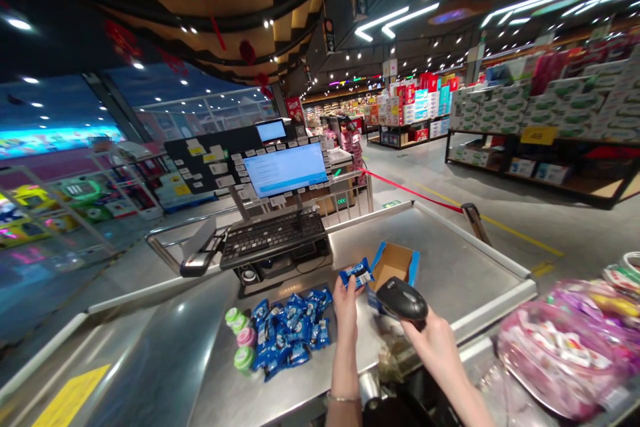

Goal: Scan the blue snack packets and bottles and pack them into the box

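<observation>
My left hand [346, 303] is closed on a small blue snack packet [357, 274], with the packet's white printed side showing. My right hand [434, 340] grips a black barcode scanner [402, 299] whose head is a little to the right of the packet. Behind the scanner stands an open cardboard box [394, 261], blue outside and brown inside; its lower part is partly hidden. Left of my left hand, a pile of blue snack packets [290, 330] lies on the metal counter [215, 373]. Several small tubs with green and pink lids [245, 337] stand along the pile's left side.
A black keyboard [274, 238] and a lit monitor [286, 169] stand behind the pile. At their left is a card terminal [200, 260]. Pink bagged goods [555, 353] sit at the right front. A raised metal rim [480, 250] borders the counter, with a red belt barrier [415, 189] beyond.
</observation>
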Tool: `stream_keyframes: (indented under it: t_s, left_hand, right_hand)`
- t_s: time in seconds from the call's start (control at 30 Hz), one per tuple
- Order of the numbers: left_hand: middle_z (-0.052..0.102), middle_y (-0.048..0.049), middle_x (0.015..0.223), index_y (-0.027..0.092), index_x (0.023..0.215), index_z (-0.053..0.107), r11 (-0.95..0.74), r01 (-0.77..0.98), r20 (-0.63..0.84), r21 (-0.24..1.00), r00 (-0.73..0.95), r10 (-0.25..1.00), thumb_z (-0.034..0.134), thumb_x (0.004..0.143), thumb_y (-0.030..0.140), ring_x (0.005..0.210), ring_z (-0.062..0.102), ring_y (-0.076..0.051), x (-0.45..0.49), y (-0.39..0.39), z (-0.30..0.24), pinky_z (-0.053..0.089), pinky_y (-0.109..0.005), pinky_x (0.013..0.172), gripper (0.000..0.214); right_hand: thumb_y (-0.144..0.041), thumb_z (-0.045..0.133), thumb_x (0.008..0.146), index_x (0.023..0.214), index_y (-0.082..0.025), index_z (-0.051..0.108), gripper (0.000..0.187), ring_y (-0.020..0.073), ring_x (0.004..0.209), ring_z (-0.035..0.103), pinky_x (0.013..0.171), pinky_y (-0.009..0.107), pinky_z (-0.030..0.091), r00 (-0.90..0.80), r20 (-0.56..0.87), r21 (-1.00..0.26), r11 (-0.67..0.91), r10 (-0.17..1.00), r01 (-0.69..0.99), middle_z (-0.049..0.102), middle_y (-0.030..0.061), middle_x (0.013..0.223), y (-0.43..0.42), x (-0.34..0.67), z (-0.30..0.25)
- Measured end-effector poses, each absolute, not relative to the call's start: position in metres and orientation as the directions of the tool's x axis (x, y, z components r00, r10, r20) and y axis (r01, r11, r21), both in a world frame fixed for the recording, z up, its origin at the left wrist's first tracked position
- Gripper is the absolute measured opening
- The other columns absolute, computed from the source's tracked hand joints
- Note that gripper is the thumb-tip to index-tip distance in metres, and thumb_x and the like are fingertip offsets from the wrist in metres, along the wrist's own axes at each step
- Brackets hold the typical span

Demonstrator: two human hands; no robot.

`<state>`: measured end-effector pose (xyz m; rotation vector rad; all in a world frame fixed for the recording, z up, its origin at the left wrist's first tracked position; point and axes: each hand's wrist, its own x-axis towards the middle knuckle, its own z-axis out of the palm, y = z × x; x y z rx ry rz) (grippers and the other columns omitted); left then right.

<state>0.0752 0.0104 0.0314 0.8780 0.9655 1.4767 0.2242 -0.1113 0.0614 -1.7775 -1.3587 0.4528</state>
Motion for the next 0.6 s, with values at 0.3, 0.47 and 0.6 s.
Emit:
stream_keyframes:
  t_s: [0.3,0.47,0.6]
  left_hand:
    - [0.068,-0.0125,0.109,0.015,0.11,0.062,-0.042,-0.394,-0.003,0.918,-0.111,0.994,0.074,0.068,0.048,0.102,0.065,-0.025,0.069,0.008,0.032,0.054,-0.036,0.085,0.054]
    - [0.066,-0.0132,0.112,0.016,0.11,0.061,-0.041,-0.39,-0.014,0.92,-0.137,0.991,0.075,0.066,0.049,0.101,0.065,-0.024,0.061,0.009,0.029,0.054,-0.035,0.082,0.057]
    - [0.067,-0.0122,0.107,0.015,0.106,0.061,-0.051,-0.382,-0.022,0.923,-0.184,0.983,0.075,0.067,0.051,0.096,0.066,-0.023,0.049,0.006,0.023,0.054,-0.036,0.082,0.055]
  right_hand:
    - [-0.043,0.044,0.081,0.099,-0.015,0.063,0.038,0.0303,0.08,0.07,0.067,0.034,0.049,0.338,0.166,-0.793,-0.079,0.926,0.604,0.074,0.0119,0.082,-0.107,0.217,0.057]
    - [-0.043,0.045,0.082,0.097,-0.015,0.064,0.037,0.0309,0.08,0.07,0.065,0.033,0.048,0.323,0.186,-0.77,-0.066,0.928,0.635,0.073,0.0122,0.081,-0.106,0.214,0.055]
    - [-0.04,0.045,0.082,0.096,-0.015,0.064,0.035,0.0303,0.079,0.07,0.064,0.032,0.048,0.289,0.196,-0.755,-0.044,0.937,0.654,0.073,0.0122,0.079,-0.104,0.205,0.051]
